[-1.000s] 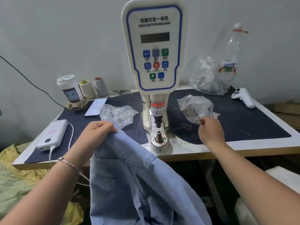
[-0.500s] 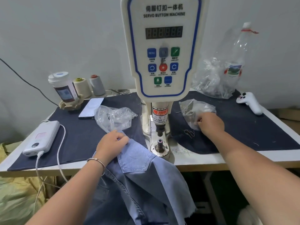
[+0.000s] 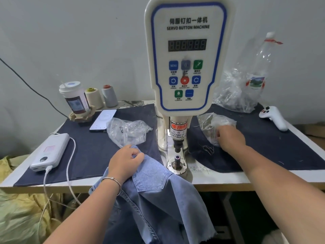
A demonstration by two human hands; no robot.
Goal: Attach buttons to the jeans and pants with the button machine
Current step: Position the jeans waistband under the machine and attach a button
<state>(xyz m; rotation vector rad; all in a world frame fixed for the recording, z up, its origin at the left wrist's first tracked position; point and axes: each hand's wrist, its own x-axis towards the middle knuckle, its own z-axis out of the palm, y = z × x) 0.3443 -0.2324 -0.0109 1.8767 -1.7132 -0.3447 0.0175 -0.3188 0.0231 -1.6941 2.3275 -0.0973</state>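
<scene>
At the far left of the surface (image 3: 88, 162), toward nine o'clock, a white power bank (image 3: 50, 152) lies with its cable trailing over the edge; behind it at about ten o'clock stand a lidded cup (image 3: 74, 97) and two thread cones (image 3: 102, 96), with a phone (image 3: 103, 120) and a crumpled clear bag (image 3: 127, 131) nearer the middle. The left hand (image 3: 125, 162) has its grip clenched on the waistband of the jeans (image 3: 154, 191), which drape from the surface's front edge at six o'clock, the held corner lying just left of the button machine (image 3: 186, 67) and not yet over its lower post (image 3: 176, 162). At about two o'clock from that post the right hand (image 3: 229, 138) reaches into a second clear bag (image 3: 212, 125); whether its grip has closed on a button cannot be told. No button shows on the post or on the denim, so this garment seems to be at the loading step: fetching, seating, positioning and pressing all appear to remain. A white controller (image 3: 274, 118) rests at far right.
</scene>
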